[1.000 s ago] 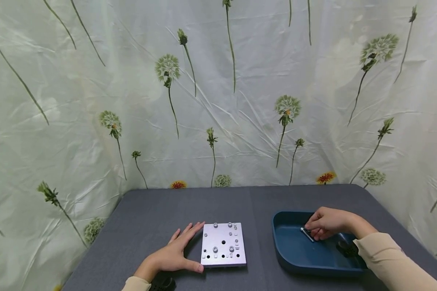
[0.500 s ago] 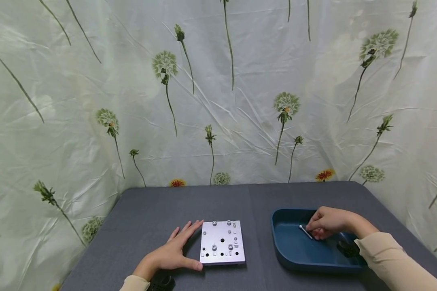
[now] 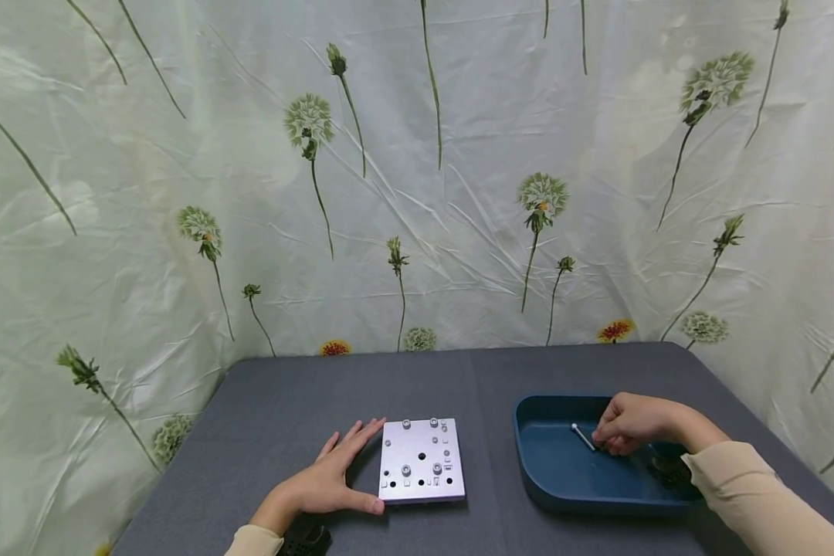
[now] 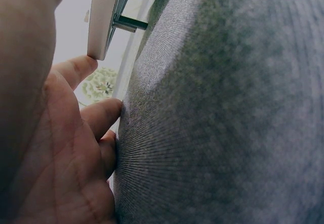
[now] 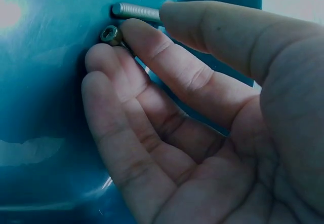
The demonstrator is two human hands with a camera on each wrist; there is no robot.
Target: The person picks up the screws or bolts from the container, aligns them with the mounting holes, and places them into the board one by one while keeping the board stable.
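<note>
Right hand [image 3: 632, 423] in the blue tray [image 3: 552, 483], pinching a long screw [image 3: 583, 437].
Grip: thumb and forefinger closed round the screw's shaft (a smaller bolt [image 5: 111, 34] just beside the fingertips). Left of the tray on the grey bench [image 3: 285, 409], metal plate [image 3: 422, 462] lying flat; left hand [image 3: 330, 483] open, fingers straight against the plate's left edge, thumb at its near corner.

No readable text, labels or numbers — not on the metal plate [image 3: 422, 462], blue tray [image 3: 528, 452], or backdrop

Backdrop and tabletop
Grey cloth table [image 3: 306, 409]; creased dandelion-print sheet [image 3: 181, 154] hung behind and along both sides.
</note>
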